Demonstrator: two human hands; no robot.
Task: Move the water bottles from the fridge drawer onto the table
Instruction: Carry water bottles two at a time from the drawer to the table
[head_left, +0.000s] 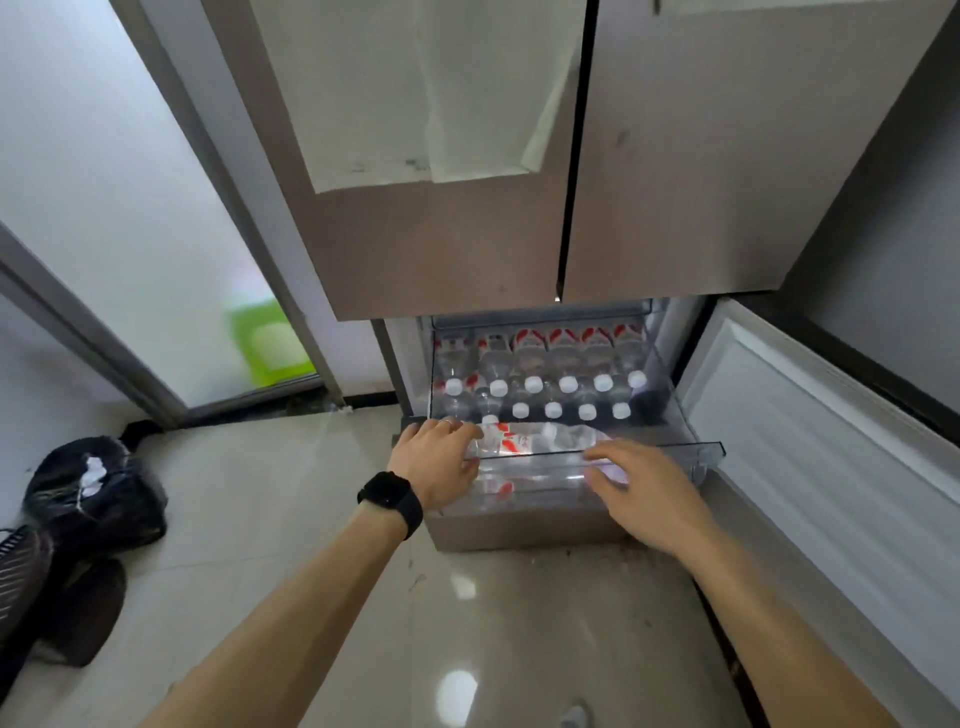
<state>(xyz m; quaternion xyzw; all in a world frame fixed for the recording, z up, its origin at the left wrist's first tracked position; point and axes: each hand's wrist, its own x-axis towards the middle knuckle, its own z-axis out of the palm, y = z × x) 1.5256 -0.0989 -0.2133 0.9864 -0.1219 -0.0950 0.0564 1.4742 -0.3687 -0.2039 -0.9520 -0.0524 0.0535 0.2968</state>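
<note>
A clear plastic fridge drawer (706, 453) stands pulled out at the bottom of the fridge. Several upright water bottles (567, 364) with white caps and red-and-white labels fill it in rows. One bottle (530, 440) lies on its side along the drawer's front. My left hand (435, 462), a black watch on its wrist, rests on the drawer's front left corner with its fingers curled over the rim beside the lying bottle's cap end. My right hand (644, 486) hovers blurred at the front rim on the right, fingers spread and holding nothing.
The lower right fridge door (831, 447) hangs open to the right of the drawer. The upper fridge doors (467, 208) above it are closed. A black bag (96, 488) and dark shoes lie on the tiled floor at the left. A frosted glass door stands at the left.
</note>
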